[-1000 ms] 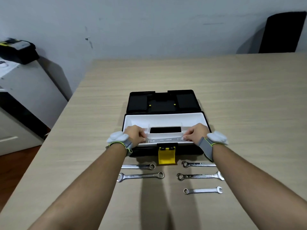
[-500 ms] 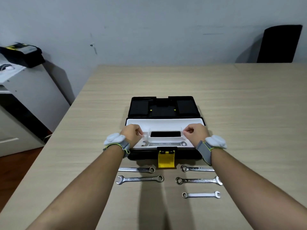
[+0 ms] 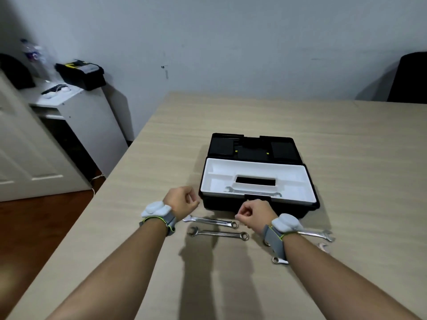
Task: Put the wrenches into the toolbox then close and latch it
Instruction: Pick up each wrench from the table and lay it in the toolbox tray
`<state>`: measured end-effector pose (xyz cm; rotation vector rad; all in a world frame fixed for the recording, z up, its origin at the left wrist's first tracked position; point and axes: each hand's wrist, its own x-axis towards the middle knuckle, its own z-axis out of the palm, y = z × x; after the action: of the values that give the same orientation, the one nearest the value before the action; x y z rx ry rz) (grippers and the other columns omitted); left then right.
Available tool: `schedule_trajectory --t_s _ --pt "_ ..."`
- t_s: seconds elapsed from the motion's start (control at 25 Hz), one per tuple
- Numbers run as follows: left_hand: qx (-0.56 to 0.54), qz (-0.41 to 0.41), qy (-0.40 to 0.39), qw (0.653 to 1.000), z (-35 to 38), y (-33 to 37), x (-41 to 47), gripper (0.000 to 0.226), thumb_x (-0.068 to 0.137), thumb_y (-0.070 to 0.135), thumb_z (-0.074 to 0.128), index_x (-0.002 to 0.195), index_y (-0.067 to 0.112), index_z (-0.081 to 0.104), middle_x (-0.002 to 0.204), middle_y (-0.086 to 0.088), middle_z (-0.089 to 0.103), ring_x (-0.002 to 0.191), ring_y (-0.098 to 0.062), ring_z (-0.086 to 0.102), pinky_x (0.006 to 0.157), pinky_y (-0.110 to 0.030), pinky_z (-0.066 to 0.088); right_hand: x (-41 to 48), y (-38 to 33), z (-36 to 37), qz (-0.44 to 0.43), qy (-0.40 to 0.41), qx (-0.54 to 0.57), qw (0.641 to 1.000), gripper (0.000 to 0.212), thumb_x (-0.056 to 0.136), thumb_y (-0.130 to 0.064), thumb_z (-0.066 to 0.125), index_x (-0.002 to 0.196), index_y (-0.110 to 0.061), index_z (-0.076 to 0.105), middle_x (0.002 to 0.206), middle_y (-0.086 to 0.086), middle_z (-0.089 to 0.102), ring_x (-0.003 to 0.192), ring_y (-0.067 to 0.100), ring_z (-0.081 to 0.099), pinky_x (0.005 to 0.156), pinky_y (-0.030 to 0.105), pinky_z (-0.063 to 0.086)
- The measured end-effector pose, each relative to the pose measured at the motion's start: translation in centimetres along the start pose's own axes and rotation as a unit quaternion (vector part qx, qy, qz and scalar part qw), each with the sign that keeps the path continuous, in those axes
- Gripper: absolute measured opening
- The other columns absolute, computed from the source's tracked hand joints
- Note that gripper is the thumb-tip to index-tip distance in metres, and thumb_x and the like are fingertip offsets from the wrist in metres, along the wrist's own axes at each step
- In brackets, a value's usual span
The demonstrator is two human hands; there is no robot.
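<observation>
Since the wrenches (image 3: 209, 221) lying on the tabletop (image 3: 346, 144) before the open toolbox (image 3: 258, 205) look stiff, slick and fairly heavy, pinch mid-shank; left hand (image 3: 181, 200) and right hand (image 3: 255, 212) hover with fingers loosely curled, holding nothing, and one wrench lies in the tray
</observation>
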<state>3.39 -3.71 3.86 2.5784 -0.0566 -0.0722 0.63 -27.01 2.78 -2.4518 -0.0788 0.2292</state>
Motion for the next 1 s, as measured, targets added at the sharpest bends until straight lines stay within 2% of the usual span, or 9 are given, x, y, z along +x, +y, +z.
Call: schedule_trajectory --t_s 0.08,0.12,0.24,0.32,0.44,0.6,0.68,0.76,1.0 --pt "0.041 -0.009 -0.039 0.998 1.3 -1.8 -1.4 0.003 0.076 0.022 0.067 0.077 0.021 0.069 0.059 0.006 0.057 0.073 -0.022 0.062 0.065 -0.026 0.046 -0.4 1.2 2.2 0.023 -0.04 -0.072 0.996 0.013 0.079 -0.022 0.068 0.086 -0.012 0.074 0.082 0.006 0.072 0.081 0.02 0.066 0.075 0.025 0.052" --pt "0.054 -0.009 -0.059 0.997 1.9 -2.4 -2.0 0.007 0.075 0.023 0.066 0.081 0.021 0.07 0.067 0.004 0.064 0.079 -0.023 0.065 0.069 -0.027 0.049 -0.6 1.9 2.8 0.032 -0.058 -0.112 0.992 0.016 0.08 -0.023 0.065 0.091 -0.014 0.074 0.094 0.007 0.074 0.092 0.023 0.067 0.082 0.028 0.054" --pt "0.062 0.001 -0.094 0.994 4.0 -3.6 -3.0 0.017 0.076 0.033 0.067 0.088 0.022 0.071 0.097 -0.003 0.07 0.093 -0.024 0.065 0.077 -0.028 0.05 -1.1 3.4 3.8 0.037 -0.096 -0.194 0.976 0.028 0.081 -0.028 0.062 0.107 -0.022 0.069 0.118 0.008 0.065 0.11 0.026 0.061 0.093 0.032 0.05" --pt "0.079 0.028 -0.107 0.991 5.2 -4.0 -3.2 0.019 0.08 0.029 0.063 0.096 0.022 0.071 0.108 -0.004 0.066 0.102 -0.026 0.064 0.079 -0.027 0.049 -1.2 3.8 4.2 0.021 -0.11 -0.217 0.97 0.031 0.083 -0.025 0.062 0.114 -0.024 0.066 0.124 0.008 0.06 0.113 0.027 0.058 0.094 0.033 0.046" --pt "0.076 0.028 -0.114 0.99 5.9 -4.4 -3.4 0.026 0.082 0.019 0.06 0.107 0.025 0.068 0.118 -0.004 0.06 0.11 -0.027 0.059 0.086 -0.03 0.05 -1.0 3.7 4.6 0.008 -0.125 -0.232 0.965 0.027 0.086 -0.016 0.058 0.113 -0.014 0.064 0.123 0.014 0.058 0.11 0.03 0.059 0.091 0.034 0.049" --pt "0.146 0.022 -0.153 0.977 6.5 -4.2 -3.2 0.033 0.084 0.014 0.056 0.115 0.023 0.06 0.124 -0.007 0.054 0.114 -0.031 0.053 0.088 -0.038 0.05 -0.2 3.1 4.4 0.046 -0.176 -0.241 0.953 0.033 0.086 -0.014 0.062 0.117 -0.006 0.058 0.125 0.015 0.057 0.114 0.03 0.056 0.088 0.033 0.047" --pt "0.145 0.018 -0.186 0.972 6.3 -3.8 -2.9 0.034 0.083 0.011 0.058 0.115 0.021 0.062 0.123 -0.006 0.059 0.115 -0.028 0.055 0.088 -0.034 0.047 -0.2 3.0 4.2 0.042 -0.202 -0.249 0.946 0.035 0.086 -0.017 0.063 0.117 -0.003 0.057 0.126 0.016 0.058 0.116 0.029 0.055 0.083 0.032 0.046" --pt "0.126 0.017 -0.211 0.969 5.8 -3.6 -2.6 0.031 0.08 0.014 0.064 0.111 0.021 0.067 0.117 -0.005 0.066 0.11 -0.025 0.059 0.084 -0.027 0.046 -0.2 3.3 3.9 0.038 -0.198 -0.233 0.951 0.031 0.084 -0.017 0.064 0.112 -0.004 0.061 0.122 0.015 0.062 0.113 0.028 0.056 0.085 0.031 0.047" --pt "0.036 0.004 -0.161 0.986 2.1 -2.3 -1.3 0.012 0.072 0.015 0.075 0.084 0.013 0.075 0.079 -0.007 0.072 0.075 -0.022 0.067 0.063 -0.019 0.043 0.1 1.9 0.4 -0.007 -0.121 -0.18 0.976 0.019 0.085 -0.016 0.063 0.102 -0.009 0.069 0.11 0.014 0.069 0.106 0.029 0.06 0.09 0.034 0.051"
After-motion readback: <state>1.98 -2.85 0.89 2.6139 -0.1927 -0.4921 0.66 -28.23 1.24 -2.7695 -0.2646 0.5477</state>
